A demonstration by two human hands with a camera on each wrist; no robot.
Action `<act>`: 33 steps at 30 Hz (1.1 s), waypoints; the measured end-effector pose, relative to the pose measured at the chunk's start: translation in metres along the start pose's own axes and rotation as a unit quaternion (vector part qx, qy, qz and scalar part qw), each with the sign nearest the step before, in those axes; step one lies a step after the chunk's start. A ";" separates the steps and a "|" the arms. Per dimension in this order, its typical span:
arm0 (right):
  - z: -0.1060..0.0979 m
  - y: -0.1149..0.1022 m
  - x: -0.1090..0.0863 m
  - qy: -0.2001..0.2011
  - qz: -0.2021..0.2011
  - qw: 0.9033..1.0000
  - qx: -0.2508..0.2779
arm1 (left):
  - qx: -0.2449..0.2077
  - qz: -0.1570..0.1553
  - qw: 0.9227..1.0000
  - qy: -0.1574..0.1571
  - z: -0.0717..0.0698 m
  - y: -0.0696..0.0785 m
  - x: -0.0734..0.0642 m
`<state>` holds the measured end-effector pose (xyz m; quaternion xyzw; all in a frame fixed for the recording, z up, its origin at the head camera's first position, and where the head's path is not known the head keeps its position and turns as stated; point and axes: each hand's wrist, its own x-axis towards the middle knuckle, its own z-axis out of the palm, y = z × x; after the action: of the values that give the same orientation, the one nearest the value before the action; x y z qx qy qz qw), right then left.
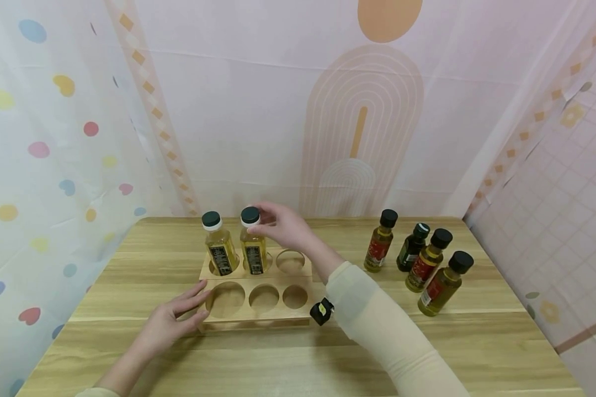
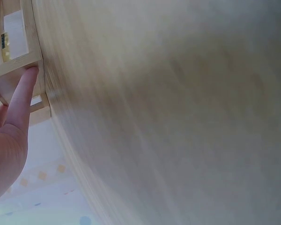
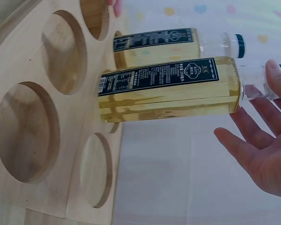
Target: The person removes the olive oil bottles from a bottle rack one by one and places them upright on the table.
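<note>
My right hand (image 1: 283, 225) pinches the neck of a square oil bottle (image 1: 253, 251) with a dark cap, thumb on one side and fingers on the other. This bottle is upright at the middle hole of the wooden rack's (image 1: 258, 281) back row. Its twin, another pale yellow oil bottle (image 1: 221, 251), sits in the hole to its left; both have black labels in the right wrist view. My left hand (image 1: 171, 317) touches the rack's left end, fingers fairly straight, and the left wrist view has a fingertip (image 2: 30, 75) against the end panel (image 2: 18, 82).
Several darker bottles stand on the table's right side: three with red labels, such as the front one (image 1: 439, 289), and a small green one (image 1: 412, 247). The rack's front row has three round holes. A patterned curtain (image 1: 258, 121) hangs behind the table (image 1: 357, 353).
</note>
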<state>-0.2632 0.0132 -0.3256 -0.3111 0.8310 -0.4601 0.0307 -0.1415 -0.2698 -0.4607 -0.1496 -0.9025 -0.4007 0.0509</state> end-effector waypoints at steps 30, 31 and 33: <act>-0.068 0.004 -0.061 0.072 -0.007 0.997 0.010 | -0.042 -0.016 0.999 -0.001 -0.001 -0.001 -0.001; -0.071 0.005 -0.064 0.071 -0.005 0.997 0.010 | -0.039 -0.014 0.999 -0.001 -0.001 -0.002 0.000; -0.077 0.008 -0.070 0.068 0.002 0.998 0.013 | -0.033 -0.014 0.999 0.002 -0.001 -0.002 0.000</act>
<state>-0.2367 0.1120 -0.3036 -0.2772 0.8257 -0.4907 -0.0214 -0.1422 -0.2717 -0.4612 -0.1383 -0.8906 -0.4312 0.0420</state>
